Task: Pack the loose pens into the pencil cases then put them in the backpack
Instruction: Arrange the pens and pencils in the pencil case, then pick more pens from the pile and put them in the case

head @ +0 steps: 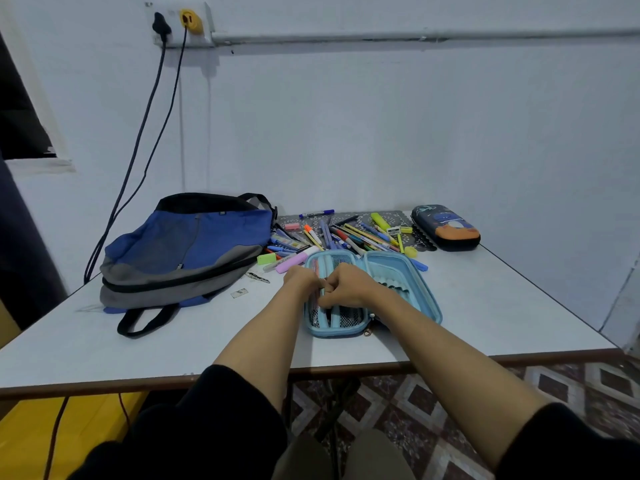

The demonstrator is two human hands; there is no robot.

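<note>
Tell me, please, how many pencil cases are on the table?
2. The light blue pencil case lies open near the front; the dark pencil case sits closed at the far right. The backpack may hide others.

View count: one. Mount: person's head, wide-angle. Facing: forward and down across table point(485, 306) toward wall point(346, 133). Range: near; left hand point(300, 277) and right hand point(346, 285) meet mid-frame. Wall beyond grip, floor point(450, 410) below grip at frame bottom.

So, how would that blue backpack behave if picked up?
Probably floppy: the backpack lies slumped and creased on the table. Likely light, since it looks flat and nearly empty. Its loose strap would likely dangle.
</note>
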